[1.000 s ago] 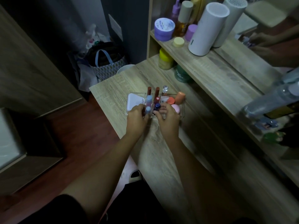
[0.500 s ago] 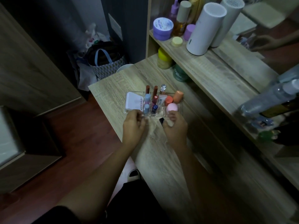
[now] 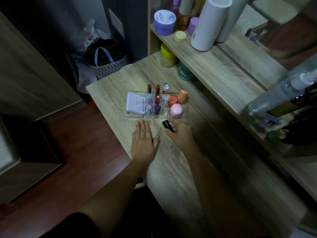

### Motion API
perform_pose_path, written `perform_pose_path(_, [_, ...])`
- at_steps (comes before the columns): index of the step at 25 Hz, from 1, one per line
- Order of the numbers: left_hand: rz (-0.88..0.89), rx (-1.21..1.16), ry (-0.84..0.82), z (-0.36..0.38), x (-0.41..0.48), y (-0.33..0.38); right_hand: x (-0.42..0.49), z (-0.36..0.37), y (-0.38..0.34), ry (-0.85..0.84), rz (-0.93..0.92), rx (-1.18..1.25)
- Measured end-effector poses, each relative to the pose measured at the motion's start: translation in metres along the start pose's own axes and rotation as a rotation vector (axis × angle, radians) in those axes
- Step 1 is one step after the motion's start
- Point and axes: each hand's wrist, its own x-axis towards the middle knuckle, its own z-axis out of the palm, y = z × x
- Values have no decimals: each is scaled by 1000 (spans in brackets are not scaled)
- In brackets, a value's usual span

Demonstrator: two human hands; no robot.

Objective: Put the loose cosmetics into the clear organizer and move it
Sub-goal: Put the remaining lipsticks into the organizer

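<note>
The clear organizer (image 3: 186,103) stands on the wooden table (image 3: 120,90), filled with several cosmetics: a white compact (image 3: 134,103), lipsticks (image 3: 157,97), a small tube (image 3: 165,99), orange pots (image 3: 182,96) and a pink round pot (image 3: 176,109). My left hand (image 3: 144,140) lies flat on the table just in front of the organizer, fingers apart, holding nothing. My right hand (image 3: 181,133) is beside it, fingers closed around a small black tube (image 3: 167,125) close to the organizer's front edge.
A shelf (image 3: 223,66) runs along the right with purple jars (image 3: 164,22), a white cylinder (image 3: 208,23), and bottles. Yellow (image 3: 167,55) and green (image 3: 184,73) jars stand under it. A patterned bag (image 3: 106,60) sits on the floor beyond the table's left end.
Both hands have drawn back from the organizer toward me. The left hand let go and flattened on the table. The right hand now holds a black tube.
</note>
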Motion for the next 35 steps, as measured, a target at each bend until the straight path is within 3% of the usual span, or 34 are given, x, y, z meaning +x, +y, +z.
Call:
perform_pose_path(5, [10,21,8,3,1,-2,6,-9,-20,120,-63,399])
perform_pose_path(7, [10,29,3,3,2,-2,12,-9,-26,155,-50,452])
perform_pose_path(31, [42,9,37,5,4,-6,24,12,-26,246,-139,28])
perform_pose_path(35, [-36,-399,145,-11,0,-8,16,9,-28,262,-130,26])
